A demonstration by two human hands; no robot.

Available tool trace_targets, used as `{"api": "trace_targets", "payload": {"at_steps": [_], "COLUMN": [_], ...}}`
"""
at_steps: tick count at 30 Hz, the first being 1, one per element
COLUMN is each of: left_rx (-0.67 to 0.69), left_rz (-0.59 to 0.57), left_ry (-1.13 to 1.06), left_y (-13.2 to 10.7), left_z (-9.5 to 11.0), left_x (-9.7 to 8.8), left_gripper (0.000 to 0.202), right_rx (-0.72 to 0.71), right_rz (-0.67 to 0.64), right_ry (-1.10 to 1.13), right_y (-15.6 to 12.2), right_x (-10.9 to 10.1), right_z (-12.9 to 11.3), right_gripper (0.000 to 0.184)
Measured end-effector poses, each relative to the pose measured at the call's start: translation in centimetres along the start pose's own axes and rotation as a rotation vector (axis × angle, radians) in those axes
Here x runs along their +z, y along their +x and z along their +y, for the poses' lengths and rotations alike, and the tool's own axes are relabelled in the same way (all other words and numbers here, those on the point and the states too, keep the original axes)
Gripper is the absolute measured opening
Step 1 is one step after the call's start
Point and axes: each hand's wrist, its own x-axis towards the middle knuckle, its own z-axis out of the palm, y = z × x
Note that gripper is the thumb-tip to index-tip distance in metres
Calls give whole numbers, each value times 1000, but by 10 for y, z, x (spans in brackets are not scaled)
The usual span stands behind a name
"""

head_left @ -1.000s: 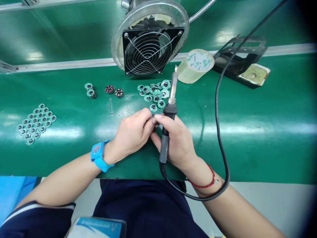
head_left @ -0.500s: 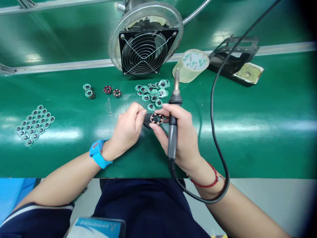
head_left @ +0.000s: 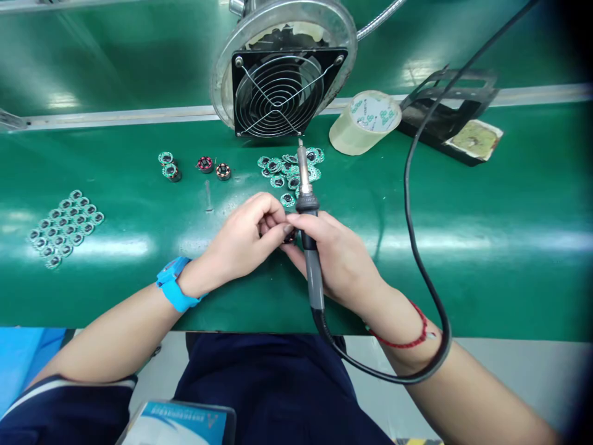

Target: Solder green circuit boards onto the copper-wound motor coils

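Observation:
My right hand is closed around a soldering iron, whose tip points up and away from me. Between the fingertips of both hands is a small motor stator, a ring with copper windings, now mostly hidden. My left hand has its fingers curled in a pinch against the stator, touching the right fingertips. Just beyond the hands lies a loose pile of small round green circuit boards. Two stators, one with red windings and one with copper windings, stand to the left.
A fan with a wire guard faces me at the back. Right of it are a tape roll and an iron stand with a sponge. Round boards lie in rows at left; a short stack stands nearer. The iron's cable loops right.
My hands have come together over the stator, and the left fingers have curled around its side. The soldering iron has swung left, its tip now beyond the pile of boards. The view has shifted slightly.

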Motion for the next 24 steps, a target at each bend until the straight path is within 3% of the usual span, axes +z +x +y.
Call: {"api": "trace_targets", "payload": {"at_steps": [5,11,14,17,21,24], "left_rx": [-166,-298,-361,-444,-444,-404], "left_rz": [60,-35,-37,-1,150,23], "left_ry": [-193,-268,-293,-451,-510,-357], "left_y": [1,5,6,7,8,7], "left_z": [0,5,7,10,10,8], "left_x": [2,0,-2,-7,-12,-10], "left_gripper": [12,15,18,18,16,20], "right_rx": [76,80,100,127,171,116], "right_rz": [54,121,117,139,173,160], "right_ry": [-60,-70,-23,33,79,74], "right_y": [2,1,0,-1,0,2], "right_x": [-4,-1,-1,-3,-5,-4], "right_z": [-3,-3,-2,0,2,4], "right_gripper": [41,50,53,53,55,56]}}
